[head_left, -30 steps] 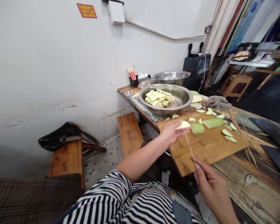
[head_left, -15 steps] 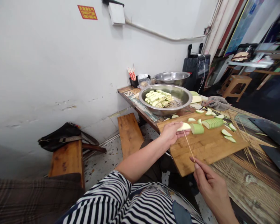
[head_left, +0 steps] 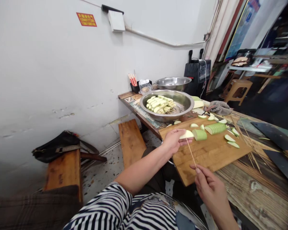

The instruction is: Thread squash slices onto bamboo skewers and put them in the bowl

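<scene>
Between the fingers of my left hand (head_left: pixel 174 140) is a pale, green-edged squash slice (head_left: pixel 186 134), held over the left part of a wooden cutting board (head_left: pixel 201 159). My right hand (head_left: pixel 210 185) pinches the lower end of a thin wooden skewer (head_left: pixel 191 152), whose upper end meets the slice's lower edge. How deep the tip sits in the slice I cannot tell. Just right of the held slice lies a chunk of squash (head_left: pixel 199 134), and beyond it a row of cut slices (head_left: pixel 215 128). A few loose slices (head_left: pixel 229 138) rest near the board's right side.
Behind the board, a steel basin (head_left: pixel 190 110) holds many skewered slices, with another basin (head_left: pixel 175 81) behind. Loose skewers (head_left: pixel 251 143) and dark flat blades or panels (head_left: pixel 278 159) lie right. A grey cloth (head_left: pixel 220 108) sits at the back. Wooden benches (head_left: pixel 132 137) stand left.
The camera view has shifted slightly, so the scene sits a little lower and further left. Both hands keep their hold on the slice and skewer, with little other visible movement.
</scene>
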`<action>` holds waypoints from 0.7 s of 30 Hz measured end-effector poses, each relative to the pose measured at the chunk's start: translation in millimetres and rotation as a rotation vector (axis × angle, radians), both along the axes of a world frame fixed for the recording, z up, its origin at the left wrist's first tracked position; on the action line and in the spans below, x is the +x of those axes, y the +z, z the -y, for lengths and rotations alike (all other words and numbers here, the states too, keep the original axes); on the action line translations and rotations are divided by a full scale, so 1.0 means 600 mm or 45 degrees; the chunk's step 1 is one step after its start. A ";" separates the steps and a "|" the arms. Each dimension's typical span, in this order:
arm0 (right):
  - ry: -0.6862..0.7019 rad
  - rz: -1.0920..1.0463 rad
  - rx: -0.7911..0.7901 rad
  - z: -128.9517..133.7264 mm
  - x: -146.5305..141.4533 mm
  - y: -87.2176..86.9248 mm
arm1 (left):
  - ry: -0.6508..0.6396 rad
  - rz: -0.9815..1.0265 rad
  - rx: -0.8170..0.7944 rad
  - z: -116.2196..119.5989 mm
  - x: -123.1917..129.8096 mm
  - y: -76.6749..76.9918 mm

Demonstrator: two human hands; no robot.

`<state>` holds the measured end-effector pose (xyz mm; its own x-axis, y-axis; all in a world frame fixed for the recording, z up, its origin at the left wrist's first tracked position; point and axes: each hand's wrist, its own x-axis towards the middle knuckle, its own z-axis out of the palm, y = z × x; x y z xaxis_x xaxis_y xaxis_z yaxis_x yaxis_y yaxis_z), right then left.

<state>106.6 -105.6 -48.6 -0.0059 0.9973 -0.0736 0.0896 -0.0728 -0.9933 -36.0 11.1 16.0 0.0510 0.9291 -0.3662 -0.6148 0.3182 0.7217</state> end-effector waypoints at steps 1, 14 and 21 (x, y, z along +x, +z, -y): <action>0.009 -0.026 -0.018 -0.002 -0.002 -0.002 | -0.002 0.003 -0.003 -0.001 0.000 0.000; 0.031 -0.220 -0.085 -0.015 -0.018 0.011 | -0.026 0.110 -0.058 -0.013 -0.004 0.004; 0.053 -0.367 -0.194 -0.017 -0.027 0.024 | 0.038 0.069 -0.060 -0.015 0.001 0.003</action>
